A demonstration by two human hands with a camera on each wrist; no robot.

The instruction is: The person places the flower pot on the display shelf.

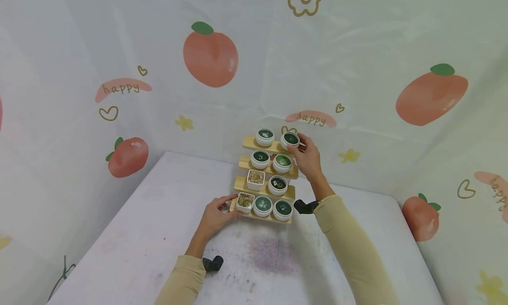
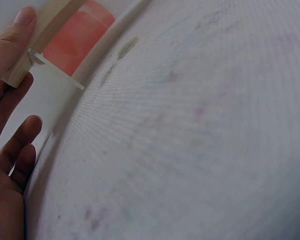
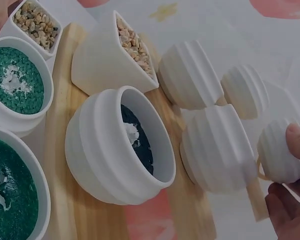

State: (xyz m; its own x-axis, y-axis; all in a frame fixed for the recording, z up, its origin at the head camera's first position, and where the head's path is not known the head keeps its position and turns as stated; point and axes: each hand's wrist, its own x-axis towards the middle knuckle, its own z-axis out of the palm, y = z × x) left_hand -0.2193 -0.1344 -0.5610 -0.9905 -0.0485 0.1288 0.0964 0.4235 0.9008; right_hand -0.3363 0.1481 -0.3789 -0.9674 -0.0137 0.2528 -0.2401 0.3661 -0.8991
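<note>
A tiered wooden stand [image 1: 250,186] with several planks holds small white pots on every level. My right hand [image 1: 310,161] is at the top plank's right end, gripping a round white pot [image 1: 291,139] with dark green filling. In the right wrist view, thumb and fingers lie on either side of that pot [image 3: 279,150], at the plank's end. At the bottom plank's left end, my left hand [image 1: 214,217] pinches the wood beside a square pot [image 1: 245,201] of gravel. The left wrist view has its thumb over the wooden plank [image 2: 52,25] and a finger beneath.
Another round pot [image 1: 264,137] shares the top plank. A second square gravel pot [image 1: 255,178] and several round green-filled pots fill the lower planks. The stand is on a white, stained table [image 1: 190,181], before a fruit-printed cloth backdrop [image 1: 357,40].
</note>
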